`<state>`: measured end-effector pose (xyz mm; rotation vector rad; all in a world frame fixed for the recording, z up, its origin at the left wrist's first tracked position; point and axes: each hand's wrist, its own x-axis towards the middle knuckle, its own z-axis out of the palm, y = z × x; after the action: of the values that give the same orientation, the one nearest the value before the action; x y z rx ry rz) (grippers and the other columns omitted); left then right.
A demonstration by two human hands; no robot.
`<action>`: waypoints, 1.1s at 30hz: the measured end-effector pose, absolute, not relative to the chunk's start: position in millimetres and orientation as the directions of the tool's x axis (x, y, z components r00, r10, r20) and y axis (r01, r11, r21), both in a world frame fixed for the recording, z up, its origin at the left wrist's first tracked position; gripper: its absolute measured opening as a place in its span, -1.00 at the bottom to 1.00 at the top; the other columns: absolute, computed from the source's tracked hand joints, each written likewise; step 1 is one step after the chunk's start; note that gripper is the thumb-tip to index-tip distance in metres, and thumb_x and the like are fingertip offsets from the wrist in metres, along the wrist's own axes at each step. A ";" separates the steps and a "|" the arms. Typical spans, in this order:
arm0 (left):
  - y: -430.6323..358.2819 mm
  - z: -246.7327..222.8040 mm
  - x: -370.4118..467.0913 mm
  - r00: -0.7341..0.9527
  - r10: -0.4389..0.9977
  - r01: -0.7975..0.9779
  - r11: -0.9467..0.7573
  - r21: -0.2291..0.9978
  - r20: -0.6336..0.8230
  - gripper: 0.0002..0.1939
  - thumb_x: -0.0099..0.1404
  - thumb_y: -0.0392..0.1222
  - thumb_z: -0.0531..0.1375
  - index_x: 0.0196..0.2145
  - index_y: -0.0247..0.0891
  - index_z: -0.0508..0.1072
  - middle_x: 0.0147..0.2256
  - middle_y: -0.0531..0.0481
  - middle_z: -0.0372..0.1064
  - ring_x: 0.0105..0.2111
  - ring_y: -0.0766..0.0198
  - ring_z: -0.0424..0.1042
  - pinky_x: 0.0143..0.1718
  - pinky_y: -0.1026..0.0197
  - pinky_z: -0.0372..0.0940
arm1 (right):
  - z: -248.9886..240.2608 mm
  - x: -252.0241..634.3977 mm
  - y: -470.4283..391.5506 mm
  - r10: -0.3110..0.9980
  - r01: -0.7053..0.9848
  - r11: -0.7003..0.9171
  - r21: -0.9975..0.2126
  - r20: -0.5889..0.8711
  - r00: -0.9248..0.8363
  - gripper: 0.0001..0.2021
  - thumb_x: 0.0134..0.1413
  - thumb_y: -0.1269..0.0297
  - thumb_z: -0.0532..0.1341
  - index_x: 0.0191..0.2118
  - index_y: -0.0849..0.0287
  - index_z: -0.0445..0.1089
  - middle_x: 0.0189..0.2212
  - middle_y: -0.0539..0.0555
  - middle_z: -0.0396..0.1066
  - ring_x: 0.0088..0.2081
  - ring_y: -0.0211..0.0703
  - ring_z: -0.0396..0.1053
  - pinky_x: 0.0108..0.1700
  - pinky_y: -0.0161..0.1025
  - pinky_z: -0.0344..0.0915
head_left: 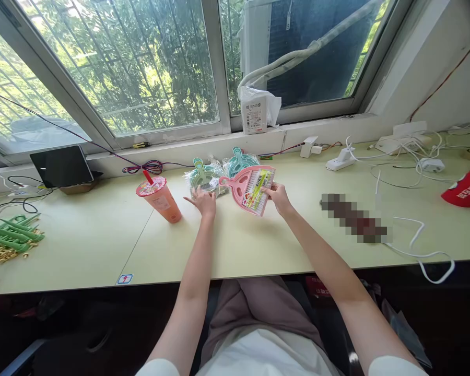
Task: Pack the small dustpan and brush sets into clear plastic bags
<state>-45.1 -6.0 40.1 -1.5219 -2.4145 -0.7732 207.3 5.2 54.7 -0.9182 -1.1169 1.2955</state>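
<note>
A pink dustpan and brush set (241,187) with a yellow-green label is held up above the table, its handle pointing left. My right hand (277,197) grips its right edge. My left hand (203,201) has its fingers spread, at the near side of a green dustpan set in clear plastic (203,176); whether the fingertips touch the plastic cannot be made out. Behind the pink set lies a teal dustpan set (239,161), also in clear plastic. An orange drink cup (162,201) with a red straw stands left of my left hand.
Green sticks (13,235) lie on the far left of the table (82,235). A tablet (62,166) leans near the window, and a small box (254,115) stands on the sill. White cables, a power strip (340,159), a blurred-out object (354,218) and a red item (468,185) are at right.
</note>
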 end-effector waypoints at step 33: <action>2.5 24.4 -47.3 -0.233 0.856 0.961 0.131 0.244 0.462 -0.42 0.21 -0.39 0.15 0.19 -0.14 0.27 0.35 -0.11 -0.17 0.31 0.00 -0.07 0.23 -0.04 0.08 | 53.9 206.4 4.6 0.994 -0.186 0.044 -0.982 0.062 -0.093 -0.74 -0.22 0.28 0.34 -0.30 0.21 0.43 -0.28 0.11 0.53 -0.28 -0.04 0.48 -0.35 -0.20 0.45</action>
<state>-47.3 2.5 24.4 -1.7982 -2.1940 -0.7367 206.4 4.6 53.9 -0.9852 -1.1661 1.3220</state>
